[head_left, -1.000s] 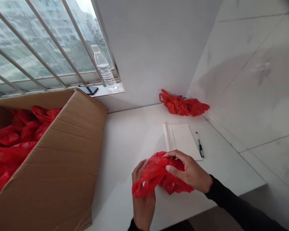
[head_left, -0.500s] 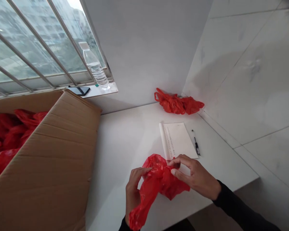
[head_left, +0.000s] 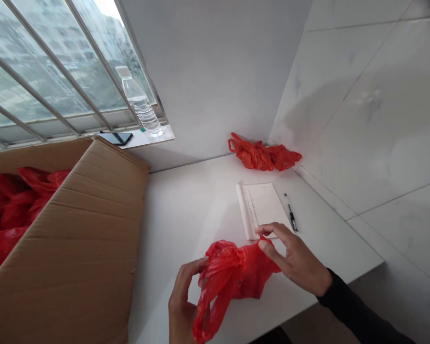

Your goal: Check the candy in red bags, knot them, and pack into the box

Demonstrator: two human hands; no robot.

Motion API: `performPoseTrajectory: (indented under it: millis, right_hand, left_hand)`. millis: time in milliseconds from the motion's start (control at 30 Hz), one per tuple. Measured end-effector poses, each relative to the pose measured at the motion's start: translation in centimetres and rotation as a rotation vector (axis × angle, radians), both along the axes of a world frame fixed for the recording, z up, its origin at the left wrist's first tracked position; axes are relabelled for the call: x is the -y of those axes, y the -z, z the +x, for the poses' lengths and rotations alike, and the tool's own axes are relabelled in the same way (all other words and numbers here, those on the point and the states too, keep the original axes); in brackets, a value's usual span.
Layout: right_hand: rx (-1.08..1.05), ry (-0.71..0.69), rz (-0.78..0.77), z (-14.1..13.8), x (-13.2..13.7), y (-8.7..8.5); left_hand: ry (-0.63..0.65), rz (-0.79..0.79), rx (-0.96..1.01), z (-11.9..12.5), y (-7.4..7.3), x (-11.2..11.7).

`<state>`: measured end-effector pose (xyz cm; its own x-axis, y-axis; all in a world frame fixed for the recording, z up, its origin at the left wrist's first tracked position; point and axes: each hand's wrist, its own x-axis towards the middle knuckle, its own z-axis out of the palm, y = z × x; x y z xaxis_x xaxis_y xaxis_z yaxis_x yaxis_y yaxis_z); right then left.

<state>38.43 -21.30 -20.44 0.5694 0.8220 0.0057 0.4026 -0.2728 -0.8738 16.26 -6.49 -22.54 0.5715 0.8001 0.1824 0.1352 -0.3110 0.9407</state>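
A crumpled red plastic bag (head_left: 232, 277) is stretched between both my hands just above the white table (head_left: 186, 215). My left hand (head_left: 181, 306) pinches its left edge near the table's front, with a loop of the bag hanging below. My right hand (head_left: 295, 260) pinches the bag's right corner between thumb and fingers, close to the lower edge of a sheet of paper (head_left: 261, 208).
A large cardboard box (head_left: 75, 248) holding several red bags (head_left: 10, 210) fills the left. A pile of red bags (head_left: 265, 155) lies in the far corner. A pen (head_left: 291, 219) lies right of the paper. A water bottle (head_left: 139, 102) and phone (head_left: 116, 137) sit on the windowsill.
The bunched bag has been pulled apart sideways: my left hand moved down and left, my right hand stayed to the right, and the bag now spreads wider between them.
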Motion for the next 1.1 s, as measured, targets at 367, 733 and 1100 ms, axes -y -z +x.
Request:
performPoseTrajectory:
  millis: [367,733,1100]
  right_hand:
    - [0.028,-0.127,0.014,-1.2,-0.5,-0.7]
    - [0.019,0.010,0.051,-1.2,0.3,-0.5]
    - [0.060,-0.165,-0.025,-2.1,0.1,0.0]
  left_hand:
    - [-0.078,-0.142,-0.036,-0.4,0.5,0.6]
    - [-0.050,0.024,-0.092,-0.7,0.2,-1.6]
    - [0.195,0.164,-0.164,1.4,-1.3,0.8]
